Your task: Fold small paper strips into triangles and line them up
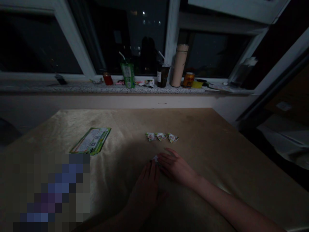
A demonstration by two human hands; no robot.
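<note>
Just nearer the person than three small white-and-green paper triangles [161, 137], the left hand [146, 185] reaches a small pale printed piece [154, 158], fingers outstretched, unclenched; the right hand [177, 167] partly covers it, grip impossible to tell.

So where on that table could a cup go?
There's room on the table right of the three small triangles, and between them and the green-edged sheets. It's crowded where the left hand and right hand meet at a small piece, and along the windowsill. The blurred lower left I can't judge.
</note>
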